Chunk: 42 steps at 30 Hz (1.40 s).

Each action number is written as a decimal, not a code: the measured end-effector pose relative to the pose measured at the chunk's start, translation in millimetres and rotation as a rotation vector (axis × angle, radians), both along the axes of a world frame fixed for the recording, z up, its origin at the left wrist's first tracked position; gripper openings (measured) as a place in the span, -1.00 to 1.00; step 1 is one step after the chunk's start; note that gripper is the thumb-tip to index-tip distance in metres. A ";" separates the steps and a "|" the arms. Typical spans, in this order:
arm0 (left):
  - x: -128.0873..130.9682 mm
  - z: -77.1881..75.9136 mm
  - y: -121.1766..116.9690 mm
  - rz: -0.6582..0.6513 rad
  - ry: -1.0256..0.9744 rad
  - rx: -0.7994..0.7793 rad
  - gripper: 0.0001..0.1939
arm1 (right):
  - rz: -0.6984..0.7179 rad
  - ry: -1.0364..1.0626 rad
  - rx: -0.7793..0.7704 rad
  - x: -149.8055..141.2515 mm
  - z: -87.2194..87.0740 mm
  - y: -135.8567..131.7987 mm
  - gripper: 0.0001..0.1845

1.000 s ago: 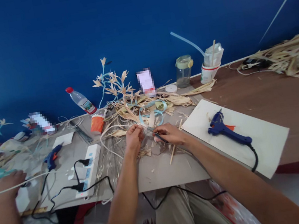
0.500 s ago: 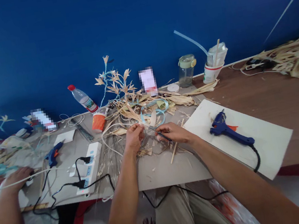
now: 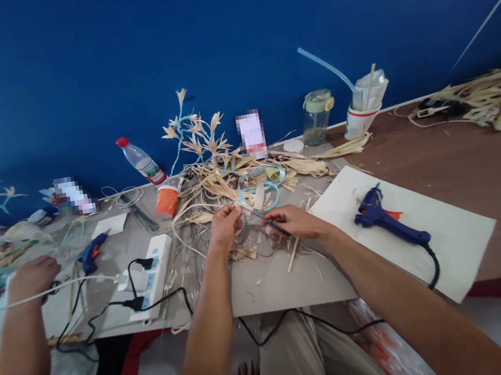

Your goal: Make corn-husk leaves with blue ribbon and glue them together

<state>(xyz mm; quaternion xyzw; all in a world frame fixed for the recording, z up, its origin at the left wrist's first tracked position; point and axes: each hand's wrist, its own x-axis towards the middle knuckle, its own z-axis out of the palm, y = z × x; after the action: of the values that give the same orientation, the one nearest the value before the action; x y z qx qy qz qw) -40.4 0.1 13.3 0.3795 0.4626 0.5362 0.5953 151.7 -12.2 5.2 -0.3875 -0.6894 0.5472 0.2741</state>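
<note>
My left hand (image 3: 226,228) is closed in a pinch over the middle of the table; what sits between its fingertips is too small to make out. My right hand (image 3: 293,221) is wrapped around dark-handled scissors (image 3: 277,226), whose thin metal blades point up and left to the left fingertips. Just beyond both hands lie dry corn husks (image 3: 219,183) and a loop of light blue ribbon (image 3: 278,190). Behind them rises a branch of husk flowers (image 3: 195,139) on blue-wrapped stems.
A blue glue gun (image 3: 389,219) rests on a white board (image 3: 458,237) at right. At left are a power strip (image 3: 153,279), an orange cup (image 3: 166,202), a tilted bottle (image 3: 142,161), another glue gun (image 3: 92,254) and a co-worker's hand (image 3: 34,279). A lidded jar (image 3: 316,120) stands behind.
The view has shifted slightly, so things appear a little to the right. The co-worker's hand has lifted and moved right. My hands keep nearly the same pose.
</note>
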 end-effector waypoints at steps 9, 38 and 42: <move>-2.0 -0.7 -0.3 -0.013 0.009 0.000 -0.64 | -0.006 -0.054 0.100 0.9 -4.4 2.6 -0.67; 17.8 -1.4 -15.2 -0.399 0.409 0.022 -0.82 | -0.409 0.314 0.034 -11.1 -2.1 3.2 -0.53; 22.2 -2.3 -16.0 -0.362 0.385 0.016 -0.80 | -0.614 0.464 -0.041 -13.8 -1.8 4.7 -0.50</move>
<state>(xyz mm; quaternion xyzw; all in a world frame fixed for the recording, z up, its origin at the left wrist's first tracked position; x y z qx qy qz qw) -18.1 -15.9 11.1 0.5557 0.4876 0.3428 0.5795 137.9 -7.5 3.4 -0.4469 -0.4499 0.5265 0.5663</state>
